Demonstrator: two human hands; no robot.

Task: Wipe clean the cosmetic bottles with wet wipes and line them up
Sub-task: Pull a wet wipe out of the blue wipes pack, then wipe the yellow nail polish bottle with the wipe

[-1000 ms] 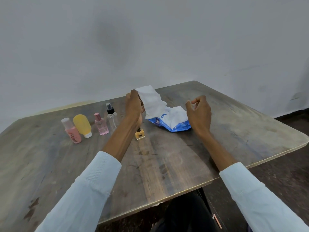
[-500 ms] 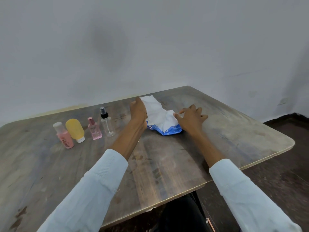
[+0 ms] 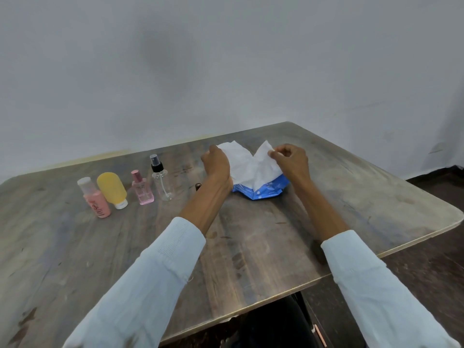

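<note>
Closest to you is the worn wooden table (image 3: 251,247), dark floor (image 3: 426,272) off its right edge. Further out, your left hand (image 3: 217,164) and right hand (image 3: 288,159) each pinch a white wet wipe (image 3: 248,164) over the blue pack (image 3: 261,192). Four bottles (image 3: 125,189) stand lined up left, plain grey wall (image 3: 226,71) behind.

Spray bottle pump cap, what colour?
Black, on the clear spray bottle; head view, the only one, shows it plainly.
</note>
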